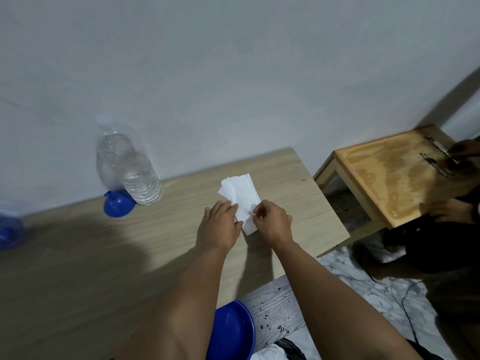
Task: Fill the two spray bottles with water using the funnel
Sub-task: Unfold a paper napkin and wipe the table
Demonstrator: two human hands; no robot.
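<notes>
Resting on a light wooden table [78,268], a folded white paper towel [240,196] lies near the far right corner, and both hands work on its near end. The left hand [220,224] lies flat with fingers extended, pressing down on the towel's left edge. The right hand [272,222] pinches the towel's right side between thumb and fingertips.

Well to the left, by the wall, a large clear water bottle [130,167] stands upright, partly full, with its cap on. The blue funnel [118,205] sits mouth-down on the table, touching the bottle's base on its left side. At the far left edge of the view a bluish, translucent object [9,229] shows only in part; it may be one of the spray bottles, but blur and cropping make that uncertain.

Below the table's near edge, between the forearms, a blue bowl [231,331] sits beside a grey board [275,305] speckled with droplets.
</notes>
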